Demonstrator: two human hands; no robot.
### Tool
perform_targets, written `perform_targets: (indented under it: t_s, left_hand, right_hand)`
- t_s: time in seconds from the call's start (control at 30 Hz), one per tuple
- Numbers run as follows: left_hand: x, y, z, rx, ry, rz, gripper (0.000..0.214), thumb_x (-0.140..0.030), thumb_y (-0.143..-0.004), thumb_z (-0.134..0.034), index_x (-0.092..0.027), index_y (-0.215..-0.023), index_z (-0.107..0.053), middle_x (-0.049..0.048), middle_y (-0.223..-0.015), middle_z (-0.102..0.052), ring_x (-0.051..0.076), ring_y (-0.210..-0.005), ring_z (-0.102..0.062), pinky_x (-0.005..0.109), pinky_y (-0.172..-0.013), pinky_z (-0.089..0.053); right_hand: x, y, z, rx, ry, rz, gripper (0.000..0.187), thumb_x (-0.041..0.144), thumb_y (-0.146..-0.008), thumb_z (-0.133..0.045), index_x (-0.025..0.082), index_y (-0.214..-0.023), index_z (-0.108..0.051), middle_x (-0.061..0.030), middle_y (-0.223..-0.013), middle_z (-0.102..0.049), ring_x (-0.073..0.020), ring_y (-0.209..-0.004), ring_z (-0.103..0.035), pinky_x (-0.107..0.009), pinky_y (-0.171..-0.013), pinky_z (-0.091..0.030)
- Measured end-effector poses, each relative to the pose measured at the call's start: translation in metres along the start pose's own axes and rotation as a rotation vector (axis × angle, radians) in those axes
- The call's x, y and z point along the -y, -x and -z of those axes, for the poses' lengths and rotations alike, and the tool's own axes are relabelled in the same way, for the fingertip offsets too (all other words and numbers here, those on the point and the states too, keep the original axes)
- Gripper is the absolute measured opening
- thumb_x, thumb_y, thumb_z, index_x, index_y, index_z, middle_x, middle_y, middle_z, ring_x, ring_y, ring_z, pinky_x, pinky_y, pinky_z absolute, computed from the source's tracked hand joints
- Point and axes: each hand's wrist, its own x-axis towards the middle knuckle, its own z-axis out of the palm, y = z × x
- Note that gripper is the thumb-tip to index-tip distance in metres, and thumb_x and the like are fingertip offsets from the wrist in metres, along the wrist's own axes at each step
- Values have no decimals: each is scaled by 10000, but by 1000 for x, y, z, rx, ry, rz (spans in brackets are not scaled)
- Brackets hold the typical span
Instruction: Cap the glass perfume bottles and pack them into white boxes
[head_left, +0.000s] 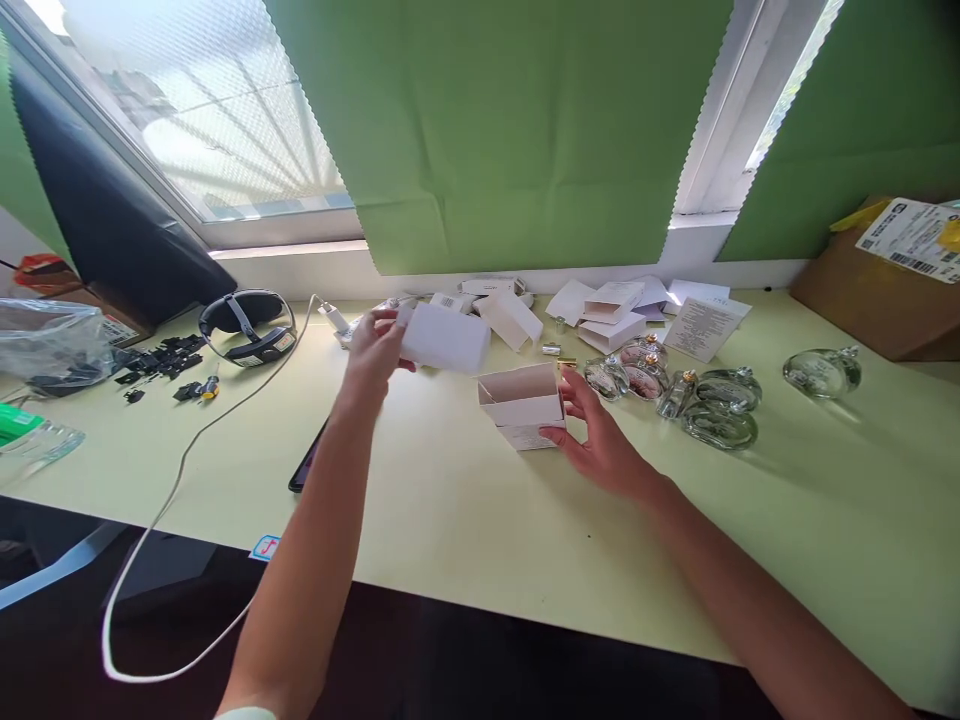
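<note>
My left hand (377, 350) grips a plain white box (447, 338) by its left end, raised over the table. Whether that box is open or closed at its far end I cannot tell. My right hand (592, 430) has thumb and fingers around the right side of a small white carton (523, 408), whose open top shows its hollow inside. Just beyond my right hand stand several clear glass bottles (643, 380) with ornate fronts. Near them lie small metallic caps (551, 349).
White cartons and folded card (611, 305) lie along the wall. One glass bottle (822, 373) stands apart at right, before a brown cardboard box (885, 270). To the left are a headset (251, 328), a white cable (180, 470), black pieces (161, 360) and a phone (304, 467) partly behind my left arm.
</note>
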Motion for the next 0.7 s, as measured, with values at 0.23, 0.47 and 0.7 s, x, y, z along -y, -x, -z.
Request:
perform_targets:
  t_s: [0.23,0.47,0.7]
  left_hand:
    - [36,16,-23,17,13,-52,477,-362,-840,-666,-262,-1255,-455,97,-1221,-493,195,-978,-632,329,-707,-606]
    - [11,84,-37,395,-37,-625,523,-446,-857,-676,-289,-1323,-499,75,-1187,-602,200,-1100,-588,335,-898,-521]
    - [-2,92,-48,537,77,-448,488,-325,-733,-820,-289,-1186,-639,39,-1114,-664,178,-1030,-617,351,-935,-527]
  right_hand:
    - [0,2,1,29,65,-70,727,391,-944,-564,504,-1529,-147,-16,-1527,-406,-320,-1430,-354,-562,-1030,-477]
    - [2,0,2,-1,32,-108,739,413,-936,-573,497,-1532,-144,-46,-1488,-432,-296,-1344,-456,-501,-958,-538]
    - [6,-4,1,-56,-69,-141,865,397,-903,-639,479,-1546,-68,-64,-1309,-527,-252,-1213,-535,-471,-927,-544]
